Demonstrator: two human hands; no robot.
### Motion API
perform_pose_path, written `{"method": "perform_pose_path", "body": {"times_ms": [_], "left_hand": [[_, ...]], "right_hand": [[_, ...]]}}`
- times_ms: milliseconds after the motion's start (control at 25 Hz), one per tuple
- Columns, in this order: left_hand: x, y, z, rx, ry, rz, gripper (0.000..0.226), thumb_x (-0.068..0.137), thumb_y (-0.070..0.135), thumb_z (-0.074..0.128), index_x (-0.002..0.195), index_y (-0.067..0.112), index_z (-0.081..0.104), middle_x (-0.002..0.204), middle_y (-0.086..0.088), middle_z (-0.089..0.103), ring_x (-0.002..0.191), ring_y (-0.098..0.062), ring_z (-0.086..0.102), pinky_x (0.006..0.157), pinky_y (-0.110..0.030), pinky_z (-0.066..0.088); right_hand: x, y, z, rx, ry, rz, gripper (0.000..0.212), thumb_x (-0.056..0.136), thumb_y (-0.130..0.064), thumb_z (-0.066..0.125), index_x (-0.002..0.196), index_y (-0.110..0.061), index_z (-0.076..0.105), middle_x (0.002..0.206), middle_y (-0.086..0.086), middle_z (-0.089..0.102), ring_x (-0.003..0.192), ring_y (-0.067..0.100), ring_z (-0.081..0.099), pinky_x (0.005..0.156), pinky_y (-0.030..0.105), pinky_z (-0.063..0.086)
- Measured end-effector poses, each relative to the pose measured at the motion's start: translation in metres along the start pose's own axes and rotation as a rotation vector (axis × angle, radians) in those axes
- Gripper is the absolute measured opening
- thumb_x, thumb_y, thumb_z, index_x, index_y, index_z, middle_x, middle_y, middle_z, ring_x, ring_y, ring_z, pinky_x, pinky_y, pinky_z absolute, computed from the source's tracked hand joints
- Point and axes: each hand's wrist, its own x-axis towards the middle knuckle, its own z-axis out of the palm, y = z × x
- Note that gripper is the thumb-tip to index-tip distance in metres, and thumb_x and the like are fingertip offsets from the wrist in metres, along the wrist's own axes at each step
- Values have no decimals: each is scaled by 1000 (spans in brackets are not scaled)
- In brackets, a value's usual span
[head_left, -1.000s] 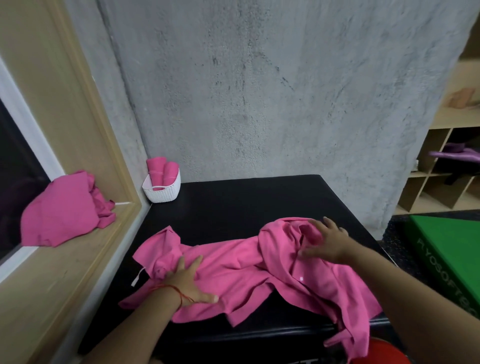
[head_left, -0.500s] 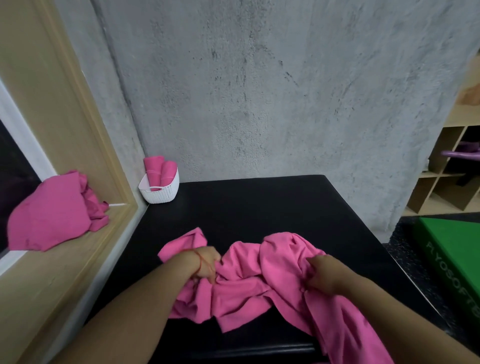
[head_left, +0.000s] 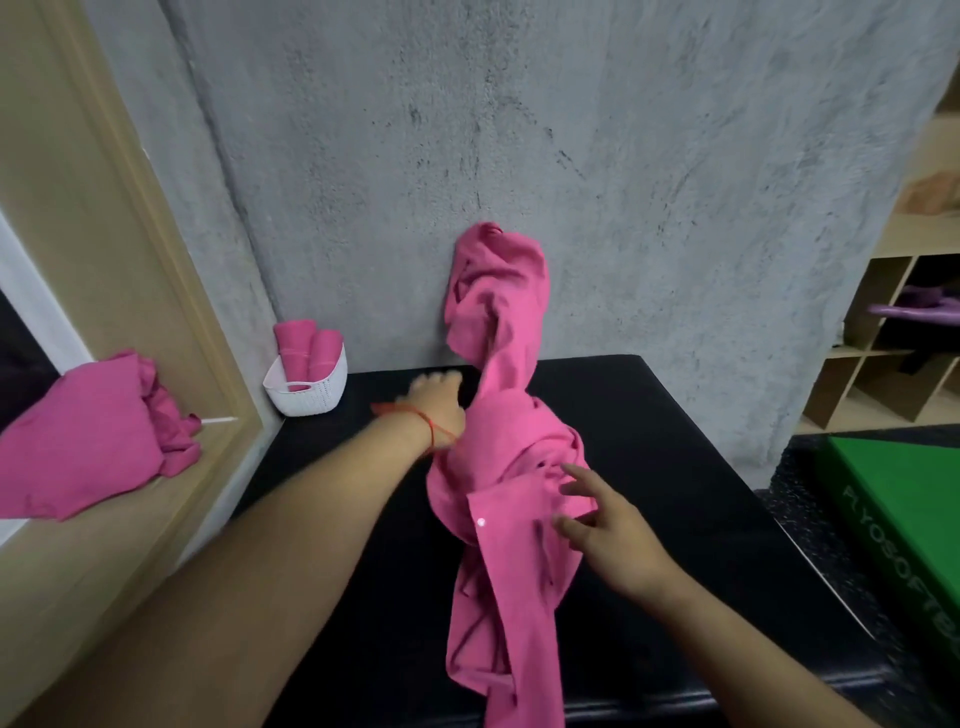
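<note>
- While the shirt (head_left: 511, 457) stood off the bench (head_left: 675, 467) in a twisted rope, its top high in front of the wall (head_left: 623, 182) and its tail hanging over the near edge, we judged the step to be shaking it out before laying it flat.
- Our left grip (head_left: 436, 405) sat at the shirt's left side, by the twist. Blur and cloth hid its fingers, so we could not tell whether it held anything.
- Our right grip (head_left: 608, 525) was open, with fingers spread and tips touching the placket near a white button (head_left: 481, 521).
- To do it well, we thought, we should catch two matching points, shoulders or hem corners, draw them apart until the twist ran out, then lower the cloth onto the middle of the bench.
- We found the cloth thin, soft and matt, quick to crease. On the smooth black padded top it would likely slide.
- We noted a white perforated basket (head_left: 311, 389) with pink rolls (head_left: 306, 343) at the far left corner.
</note>
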Motion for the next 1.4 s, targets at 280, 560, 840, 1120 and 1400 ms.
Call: {"method": "perform_pose_path", "body": {"times_ms": [280,560,840,1120,1400], "left_hand": [[-131,-21,165,-270,-135,-186,63,96,61,51,146,22,47,153,-8,48,136,-35,47,110,-42,42],[-170,-11,190,-249,-20,-130,56,94,58,47,144,35,56,157,4,45,142,-30,43,114,-40,39],[-184,44,189,-716,-34,-274,34,88,33,69,67,12,51,65,-3,56,72,-32,56,69,-41,52],[-182,28,165,-950,57,-325,23,91,30,57,84,8,57,82,-15,65,79,-35,63,73,-44,53],[-169,-87,92,-1105,234,-444,13,99,21,60,90,14,65,88,-10,70,85,-27,64,83,-51,56]], "right_hand": [[-27,-8,26,12,-90,-16,19,97,-20,75,108,-35,77,100,-10,77,79,6,71,77,23,56],[-28,17,45,-161,116,195,10,96,-23,70,105,-27,72,97,-15,72,91,8,69,77,25,50],[-15,77,78,235,240,563,11,84,-13,65,89,-9,74,80,11,72,66,27,64,61,42,56],[-3,58,61,498,244,608,20,93,-15,78,76,-7,70,62,12,64,53,21,55,48,28,46],[-12,-19,-44,158,511,260,26,93,-28,75,73,-11,69,67,-2,69,69,14,62,66,32,47]]}}
